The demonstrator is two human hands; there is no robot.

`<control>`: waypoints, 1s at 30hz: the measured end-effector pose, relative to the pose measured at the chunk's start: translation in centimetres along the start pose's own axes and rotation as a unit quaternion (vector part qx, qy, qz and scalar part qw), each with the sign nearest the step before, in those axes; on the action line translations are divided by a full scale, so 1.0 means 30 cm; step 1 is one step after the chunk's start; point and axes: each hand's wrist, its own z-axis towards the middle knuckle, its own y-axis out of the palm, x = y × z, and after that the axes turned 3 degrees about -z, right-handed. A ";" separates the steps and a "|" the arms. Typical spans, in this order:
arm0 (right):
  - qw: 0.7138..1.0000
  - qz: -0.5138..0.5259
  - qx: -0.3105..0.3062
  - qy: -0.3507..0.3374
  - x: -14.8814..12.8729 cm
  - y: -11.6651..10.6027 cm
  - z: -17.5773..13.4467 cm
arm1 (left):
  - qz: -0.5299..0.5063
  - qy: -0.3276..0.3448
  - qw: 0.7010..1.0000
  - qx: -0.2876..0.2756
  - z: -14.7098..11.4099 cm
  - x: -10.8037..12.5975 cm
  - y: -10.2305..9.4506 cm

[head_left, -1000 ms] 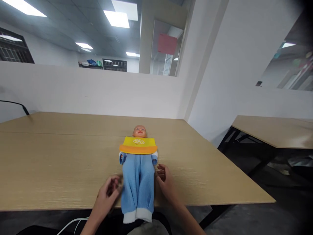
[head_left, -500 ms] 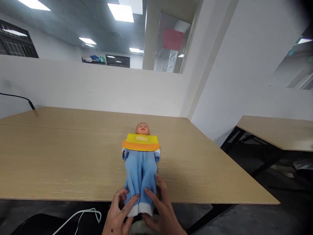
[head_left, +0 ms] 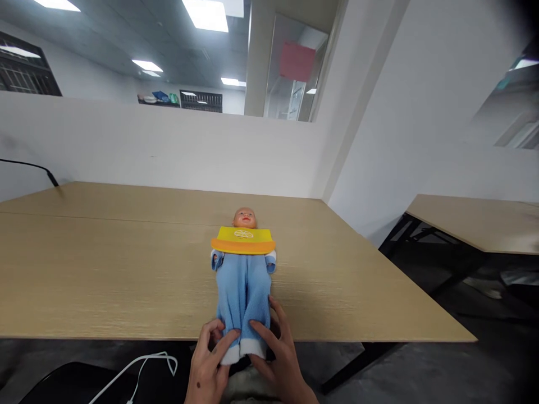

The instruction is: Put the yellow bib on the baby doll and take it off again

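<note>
A baby doll (head_left: 245, 218) lies face up on the wooden table, its head toward the wall. Across its chest is a yellow bib (head_left: 223, 233) with an orange lower edge and a white round print. Light blue fleece trousers (head_left: 244, 283) with white cuffs cover its legs, which hang slightly past the table's front edge. My left hand (head_left: 207, 359) holds one trouser leg just above the cuff, fingers curled round its outer side. Around the other leg, my right hand (head_left: 283, 356) has its fingers bent on the fabric. The doll's feet are not visible.
The wooden table (head_left: 126, 269) ends at a white wall (head_left: 189, 151) behind the doll. A white cable (head_left: 138, 362) hangs over a black chair (head_left: 71, 384) at lower left. Another table (head_left: 471, 219) stands to the right. A black cable (head_left: 29, 164) sticks up at far left.
The whole view has shifted slightly, with the table and doll a little higher. Both hands keep their places on the trouser legs, with barely any finger movement.
</note>
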 end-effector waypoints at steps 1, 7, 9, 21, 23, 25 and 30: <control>1.000 -0.002 0.001 0.001 -0.002 0.000 0.001 | 0.002 0.006 1.000 0.002 -0.003 0.002 0.001; 1.000 -0.002 0.000 0.014 -0.006 -0.005 0.000 | 0.021 0.024 0.999 0.044 -0.029 0.009 0.023; 1.000 0.003 -0.002 0.021 -0.011 -0.018 -0.003 | 0.016 0.029 0.998 0.054 -0.031 0.020 0.019; 0.878 0.309 0.023 0.364 0.223 -0.123 0.131 | -0.169 -0.302 0.923 0.170 0.219 -0.151 -0.079; 0.851 0.321 0.043 0.412 0.295 -0.117 0.211 | -0.225 -0.367 0.880 0.201 0.306 -0.238 -0.049; 0.831 0.333 0.067 0.440 0.363 -0.101 0.294 | -0.273 -0.411 0.845 0.206 0.378 -0.324 -0.016; 0.800 0.360 0.123 0.464 0.512 -0.020 0.469 | -0.253 -0.397 0.875 0.115 0.512 -0.480 0.040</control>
